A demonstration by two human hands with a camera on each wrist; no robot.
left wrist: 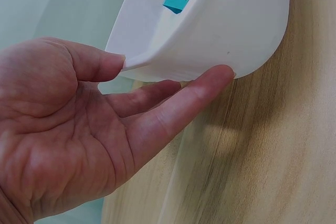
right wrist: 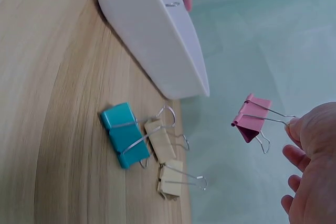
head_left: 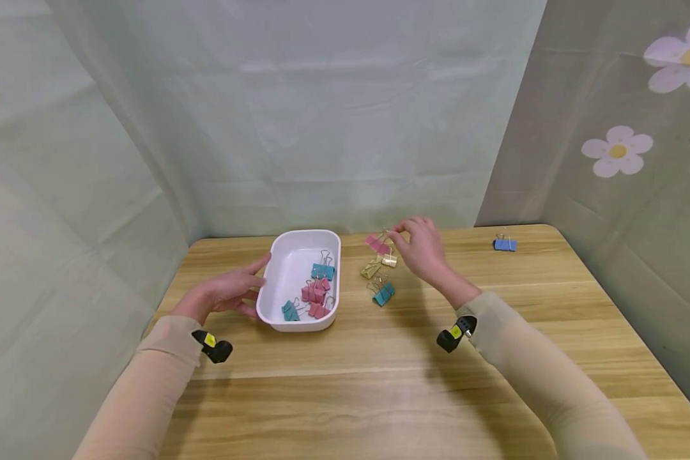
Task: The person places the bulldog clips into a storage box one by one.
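Observation:
My right hand (head_left: 416,246) pinches a pink binder clip (head_left: 376,243) by its wire handle and holds it above the wooden table, right of the white tray (head_left: 290,255). In the right wrist view the pink clip (right wrist: 253,120) hangs from my fingertips (right wrist: 310,129). Below it on the table lie two gold clips (head_left: 379,264) and a teal clip (head_left: 384,294). My left hand (head_left: 230,291) rests with straight fingers against the tray's left side; in the left wrist view my thumb and fingers (left wrist: 178,103) touch the tray's wall (left wrist: 226,35). The tray holds several pink and teal clips (head_left: 316,291).
A blue binder clip (head_left: 505,244) lies alone near the table's far right corner. Pale curtains hang close behind and to the left of the table; a flowered cloth (head_left: 618,150) hangs on the right. The wooden table (head_left: 379,383) stretches toward me.

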